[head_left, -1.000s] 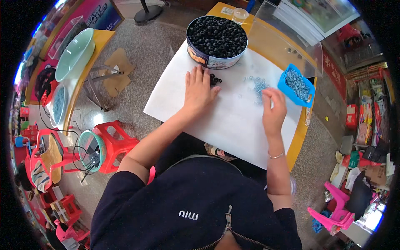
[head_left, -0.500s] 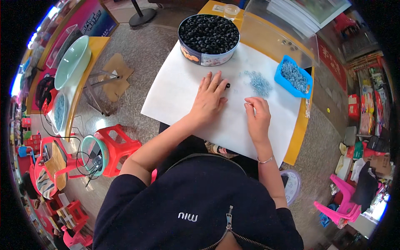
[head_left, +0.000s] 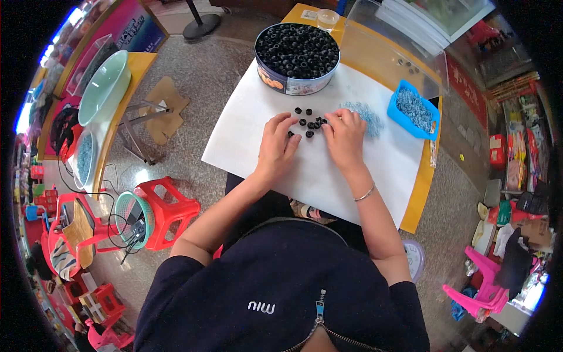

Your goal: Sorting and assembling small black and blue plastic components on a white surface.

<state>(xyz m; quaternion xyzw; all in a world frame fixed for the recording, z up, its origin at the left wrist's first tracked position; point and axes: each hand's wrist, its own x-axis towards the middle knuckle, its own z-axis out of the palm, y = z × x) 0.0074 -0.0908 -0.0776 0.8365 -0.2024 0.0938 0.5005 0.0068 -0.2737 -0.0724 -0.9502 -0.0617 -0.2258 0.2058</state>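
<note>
Several loose black beads (head_left: 309,125) lie scattered on the white sheet between my two hands. My left hand (head_left: 277,146) rests to their left, fingers bent and thumb apart, with one bead beside the thumb and fingertips. On the other side, my right hand (head_left: 347,141) has its thumb and forefinger closed at a black bead at the edge of the group. A round tin (head_left: 298,86) heaped with black beads stands beyond my hands. Right behind my right hand is a loose pile of small pale blue pieces (head_left: 370,121), too fine to make out singly.
A blue plastic tray (head_left: 427,130) with more blue pieces sits at the table's right. Behind it stands a clear box (head_left: 387,53), with a small clear cup (head_left: 327,19) by the tin. Left of me are a red stool (head_left: 170,205) and a side table with a pale green basin (head_left: 105,88).
Several black beads now show on the sheet where my left hand lay flat. That hand has drawn back to the left and curled; my right hand has moved left and forward to the beads.
</note>
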